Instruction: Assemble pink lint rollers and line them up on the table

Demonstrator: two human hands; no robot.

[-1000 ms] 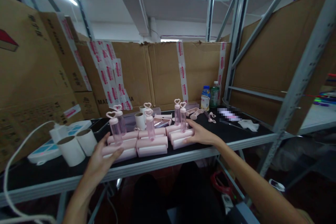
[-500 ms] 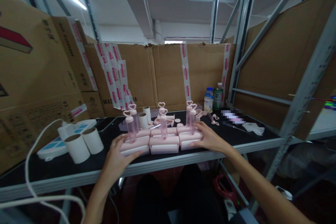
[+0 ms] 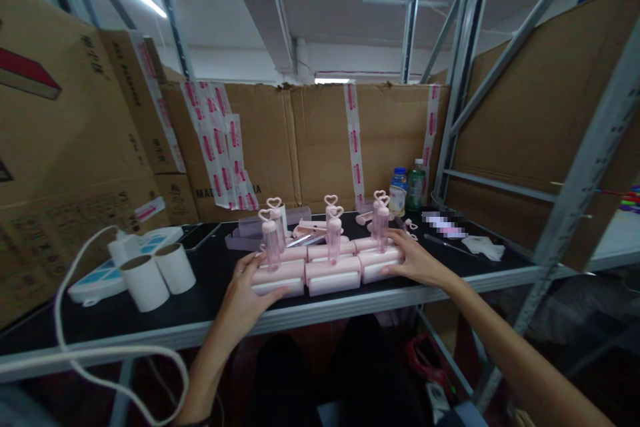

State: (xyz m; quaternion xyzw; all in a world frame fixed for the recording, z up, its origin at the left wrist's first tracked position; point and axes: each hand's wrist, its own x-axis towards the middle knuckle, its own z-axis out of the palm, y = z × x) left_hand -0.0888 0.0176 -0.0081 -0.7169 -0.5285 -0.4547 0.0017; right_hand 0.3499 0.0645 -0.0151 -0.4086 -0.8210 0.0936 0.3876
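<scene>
A block of pink lint rollers (image 3: 331, 272) lies in rows near the front edge of the black shelf top (image 3: 210, 300), each with a clear pink handle topped by a heart standing up. My left hand (image 3: 245, 293) presses against the left end of the block. My right hand (image 3: 417, 260) presses against its right end. The rollers are squeezed between both palms.
Two white paper rolls (image 3: 155, 277) stand at the left beside a white and blue power strip (image 3: 107, 273) with a looping white cable (image 3: 75, 353). Two bottles (image 3: 406, 188) stand at the back. Loose pink parts (image 3: 300, 227), taped cardboard walls and a grey rack post (image 3: 575, 193) surround the top.
Both hands closed in on the ends of the roller block and now press it together; the view shifted so the block sits further right in the picture.
</scene>
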